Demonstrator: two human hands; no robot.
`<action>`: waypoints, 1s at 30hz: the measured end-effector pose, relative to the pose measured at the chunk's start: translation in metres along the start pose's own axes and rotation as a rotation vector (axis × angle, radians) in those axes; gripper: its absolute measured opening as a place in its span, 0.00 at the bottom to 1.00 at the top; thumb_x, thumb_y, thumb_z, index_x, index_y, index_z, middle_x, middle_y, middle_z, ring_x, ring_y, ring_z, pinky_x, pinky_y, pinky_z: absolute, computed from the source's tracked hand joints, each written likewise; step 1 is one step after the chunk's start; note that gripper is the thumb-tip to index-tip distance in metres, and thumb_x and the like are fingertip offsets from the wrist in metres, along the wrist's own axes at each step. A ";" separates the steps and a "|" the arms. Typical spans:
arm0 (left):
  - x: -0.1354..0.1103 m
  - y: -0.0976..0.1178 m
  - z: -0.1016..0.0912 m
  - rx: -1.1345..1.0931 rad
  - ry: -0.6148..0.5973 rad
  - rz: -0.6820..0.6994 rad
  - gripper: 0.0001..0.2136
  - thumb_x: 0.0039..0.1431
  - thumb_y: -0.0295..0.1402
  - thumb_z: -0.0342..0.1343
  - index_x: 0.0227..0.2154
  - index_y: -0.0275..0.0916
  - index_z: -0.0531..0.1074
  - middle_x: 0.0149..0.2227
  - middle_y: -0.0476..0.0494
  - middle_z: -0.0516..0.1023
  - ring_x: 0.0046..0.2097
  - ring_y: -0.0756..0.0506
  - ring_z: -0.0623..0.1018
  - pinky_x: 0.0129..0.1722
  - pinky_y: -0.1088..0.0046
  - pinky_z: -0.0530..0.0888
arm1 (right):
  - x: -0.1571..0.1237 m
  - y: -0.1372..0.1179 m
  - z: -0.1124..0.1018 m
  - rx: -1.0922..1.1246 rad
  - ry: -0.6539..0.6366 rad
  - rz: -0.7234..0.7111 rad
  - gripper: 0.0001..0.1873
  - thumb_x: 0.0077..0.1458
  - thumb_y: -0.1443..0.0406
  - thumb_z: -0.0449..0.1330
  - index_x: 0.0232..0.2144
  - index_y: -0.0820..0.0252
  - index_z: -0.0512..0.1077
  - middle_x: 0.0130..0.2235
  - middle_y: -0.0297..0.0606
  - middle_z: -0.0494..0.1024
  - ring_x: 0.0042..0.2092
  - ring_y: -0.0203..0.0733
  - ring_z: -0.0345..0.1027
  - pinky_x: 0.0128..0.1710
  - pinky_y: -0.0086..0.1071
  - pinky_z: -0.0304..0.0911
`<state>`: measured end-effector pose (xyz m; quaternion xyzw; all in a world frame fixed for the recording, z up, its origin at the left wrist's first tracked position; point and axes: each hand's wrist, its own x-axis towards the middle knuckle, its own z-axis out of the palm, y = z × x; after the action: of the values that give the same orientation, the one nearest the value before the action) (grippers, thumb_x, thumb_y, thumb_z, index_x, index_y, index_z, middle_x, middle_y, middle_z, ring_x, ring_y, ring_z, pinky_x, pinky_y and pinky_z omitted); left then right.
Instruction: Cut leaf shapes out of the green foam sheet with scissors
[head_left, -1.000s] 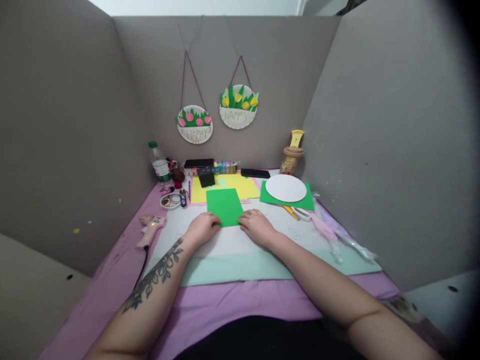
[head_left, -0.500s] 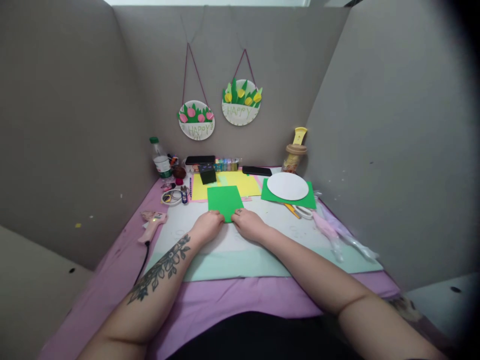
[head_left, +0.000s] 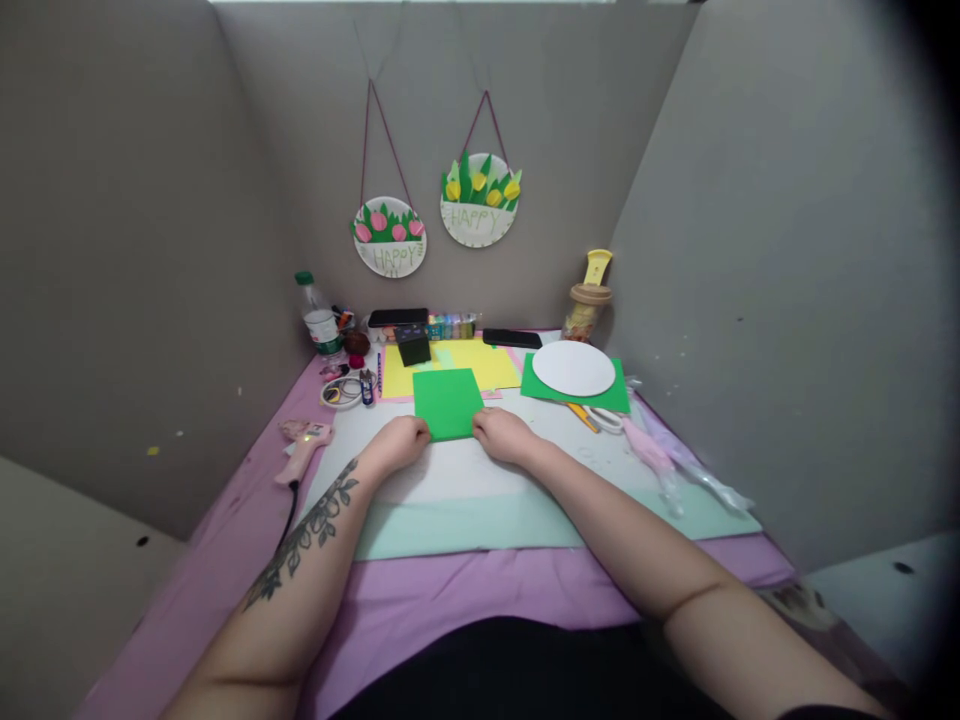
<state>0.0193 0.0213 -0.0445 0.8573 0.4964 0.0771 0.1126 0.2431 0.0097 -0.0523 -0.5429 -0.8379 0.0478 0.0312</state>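
Note:
A green paper sheet (head_left: 448, 402) lies on the pale work mat (head_left: 480, 500) in the middle of the table. My left hand (head_left: 401, 443) grips the sheet's near left corner with curled fingers. My right hand (head_left: 504, 436) pinches the near right corner in the same way. Both forearms reach in from the bottom of the view, the left one tattooed.
Yellow paper (head_left: 457, 366) and a black box (head_left: 413, 346) lie behind the sheet. A white paper plate (head_left: 574, 369) sits on green paper at right, with scissors (head_left: 604, 420) beside it. A pink glue gun (head_left: 301, 447), a bottle (head_left: 319, 320) and tape rolls (head_left: 342, 392) are at left.
Both hands have shifted along the sheet's near edge, first closing toward its middle, then spreading back to the corners. The sheet now lies squarer to me.

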 end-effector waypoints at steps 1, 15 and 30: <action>0.000 -0.003 -0.001 -0.010 -0.011 -0.017 0.12 0.55 0.28 0.46 0.29 0.36 0.76 0.33 0.41 0.80 0.34 0.46 0.75 0.34 0.74 0.66 | 0.000 0.004 -0.001 0.002 -0.010 0.014 0.14 0.61 0.66 0.48 0.37 0.63 0.73 0.42 0.46 0.76 0.43 0.43 0.67 0.42 0.29 0.56; 0.004 -0.003 0.000 0.063 -0.037 -0.170 0.14 0.56 0.32 0.46 0.31 0.35 0.78 0.35 0.36 0.80 0.37 0.44 0.77 0.36 0.73 0.67 | 0.001 0.016 0.005 -0.010 -0.005 0.128 0.17 0.60 0.64 0.46 0.38 0.63 0.74 0.43 0.48 0.75 0.44 0.46 0.68 0.41 0.33 0.57; 0.004 -0.004 0.005 0.077 0.005 -0.184 0.11 0.56 0.29 0.47 0.35 0.33 0.74 0.34 0.37 0.77 0.37 0.43 0.76 0.38 0.70 0.69 | -0.001 0.010 0.006 -0.008 -0.010 0.263 0.16 0.61 0.62 0.46 0.45 0.64 0.67 0.47 0.51 0.73 0.48 0.51 0.66 0.42 0.37 0.58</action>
<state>0.0193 0.0261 -0.0499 0.8116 0.5759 0.0494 0.0851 0.2523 0.0122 -0.0594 -0.6478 -0.7599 0.0507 0.0182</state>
